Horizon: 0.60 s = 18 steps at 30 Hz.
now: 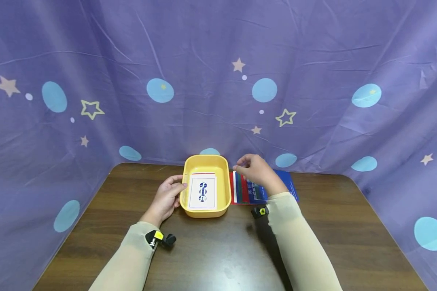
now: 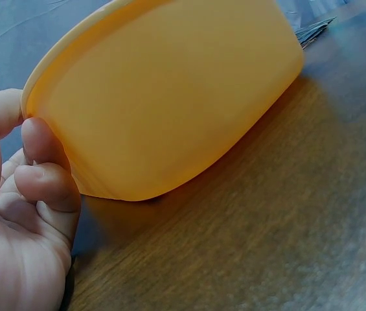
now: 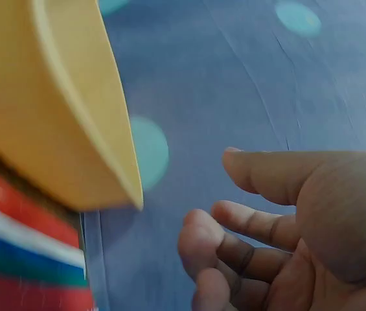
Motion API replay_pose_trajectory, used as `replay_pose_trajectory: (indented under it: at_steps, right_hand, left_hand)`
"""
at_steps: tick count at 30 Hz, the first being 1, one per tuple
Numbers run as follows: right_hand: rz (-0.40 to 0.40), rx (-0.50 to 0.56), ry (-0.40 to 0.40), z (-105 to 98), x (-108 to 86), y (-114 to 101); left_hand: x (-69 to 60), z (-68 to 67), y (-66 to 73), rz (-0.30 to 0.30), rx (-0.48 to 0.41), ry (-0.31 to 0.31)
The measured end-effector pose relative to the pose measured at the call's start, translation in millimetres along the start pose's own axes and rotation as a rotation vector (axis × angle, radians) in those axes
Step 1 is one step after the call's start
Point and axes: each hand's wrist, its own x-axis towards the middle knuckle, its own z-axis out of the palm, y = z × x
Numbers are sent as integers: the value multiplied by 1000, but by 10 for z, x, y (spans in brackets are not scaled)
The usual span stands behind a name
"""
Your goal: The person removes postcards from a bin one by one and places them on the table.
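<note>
A yellow plastic tub (image 1: pixel 223 210) stands near the back edge of the table. White cards with a blue printed figure (image 1: pixel 211 194) lie inside it. My left hand (image 1: pixel 167 196) pinches the tub's left rim between thumb and fingers; the left wrist view shows the tub's wall (image 2: pixel 170 97) close up. Right of the tub lies an overlapping row of flat coloured cards or booklets (image 1: pixel 245 190) in red, white, green and blue. My right hand (image 3: pixel 286 240) hovers above them, its fingers loosely bent with nothing held between them, apart from the tub.
The brown wooden table (image 1: pixel 211 250) extends toward the front and both sides. A purple curtain (image 1: pixel 211 60) with stars and blue spots hangs behind and along the sides. Each wrist wears a small black device (image 1: pixel 160 238) on a strap.
</note>
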Motion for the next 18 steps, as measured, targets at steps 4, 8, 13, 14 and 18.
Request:
replay_pose_trajectory:
  at_steps: [4, 8, 13, 14, 18]
  right_hand:
    - [-3, -55, -112, 168, 167, -359]
    - [16, -136, -214, 339, 396, -587]
    - [31, -307, -312, 551, 651, -730]
    - [42, -333, -330, 593, 689, -755]
    - [163, -350, -359, 766, 790, -830]
  left_hand:
    - [-4, 6, 4, 4, -9, 4]
    - [9, 27, 3, 2, -14, -3]
    - [19, 30, -3, -1, -5, -9]
    - [17, 26, 0, 0, -2, -8]
    - [7, -1, 2, 3, -3, 1]
